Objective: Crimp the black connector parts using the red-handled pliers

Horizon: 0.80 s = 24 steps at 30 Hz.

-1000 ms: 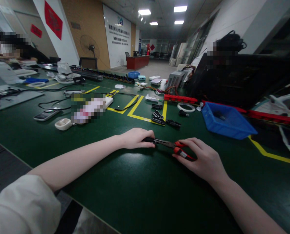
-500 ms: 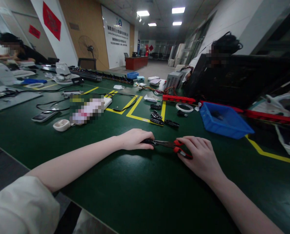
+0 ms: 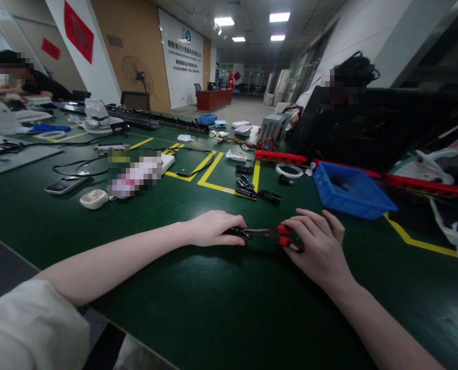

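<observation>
My left hand point(image 3: 212, 228) is closed, pinching a small black part point(image 3: 235, 232) between thumb and fingers. Most of that part is hidden by the hand, so its kind cannot be made out. Red-handled, long-nosed pliers point(image 3: 283, 236) are in my right hand point(image 3: 318, 246), their jaws pointing left and meeting the black part. The right thumb and index finger stay at the handles, while the outer fingers are raised and spread. Several similar black parts point(image 3: 246, 183) lie on the green table point(image 3: 213, 308) beyond both hands.
A blue bin point(image 3: 354, 192) with dark contents stands right of the loose parts. Behind are a white ring point(image 3: 289, 170), a red strip point(image 3: 280, 156) and a grey metal box point(image 3: 272, 129). Leftward lie a phone-like device point(image 3: 68, 184) and a white case point(image 3: 94, 199). Other people sit farther off.
The outer fingers of my right hand have lifted and spread away from the pliers' handles. Both hands sit slightly lower in view, and the hold on the black part continues.
</observation>
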### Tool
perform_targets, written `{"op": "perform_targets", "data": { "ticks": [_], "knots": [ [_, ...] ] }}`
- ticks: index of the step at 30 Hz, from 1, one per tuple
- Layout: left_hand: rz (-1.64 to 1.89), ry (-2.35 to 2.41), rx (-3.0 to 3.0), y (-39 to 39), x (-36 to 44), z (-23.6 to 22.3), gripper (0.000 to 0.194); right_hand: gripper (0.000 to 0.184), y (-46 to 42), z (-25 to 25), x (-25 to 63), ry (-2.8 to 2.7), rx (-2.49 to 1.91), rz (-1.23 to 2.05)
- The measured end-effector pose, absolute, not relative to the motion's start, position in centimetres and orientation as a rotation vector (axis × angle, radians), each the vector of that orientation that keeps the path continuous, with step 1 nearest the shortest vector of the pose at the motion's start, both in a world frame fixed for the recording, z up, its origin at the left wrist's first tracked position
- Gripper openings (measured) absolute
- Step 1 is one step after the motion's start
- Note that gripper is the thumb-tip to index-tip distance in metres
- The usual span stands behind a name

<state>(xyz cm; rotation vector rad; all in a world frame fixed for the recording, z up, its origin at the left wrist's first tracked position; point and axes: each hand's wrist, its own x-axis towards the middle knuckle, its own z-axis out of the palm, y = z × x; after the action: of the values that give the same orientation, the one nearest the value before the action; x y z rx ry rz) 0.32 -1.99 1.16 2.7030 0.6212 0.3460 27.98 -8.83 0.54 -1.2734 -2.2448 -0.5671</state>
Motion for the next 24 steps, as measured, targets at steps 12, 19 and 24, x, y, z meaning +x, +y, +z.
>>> {"op": "perform_targets", "data": {
  "ticks": [12,19,24],
  "knots": [
    [0.383,0.586,2.588,-1.85,0.30,1.26,0.034,0.020,-8.83,0.97,27.69,-2.318,-1.298,-0.273],
    [0.411,0.598,2.614,-1.93,0.32,1.10,0.040,0.016,-8.96,1.38,27.45,-2.351,-1.273,-0.279],
    [0.459,0.605,2.659,-2.08,0.34,1.10,0.042,0.017,-8.87,1.25,27.53,-2.365,-1.290,-0.245]
  ]
}}
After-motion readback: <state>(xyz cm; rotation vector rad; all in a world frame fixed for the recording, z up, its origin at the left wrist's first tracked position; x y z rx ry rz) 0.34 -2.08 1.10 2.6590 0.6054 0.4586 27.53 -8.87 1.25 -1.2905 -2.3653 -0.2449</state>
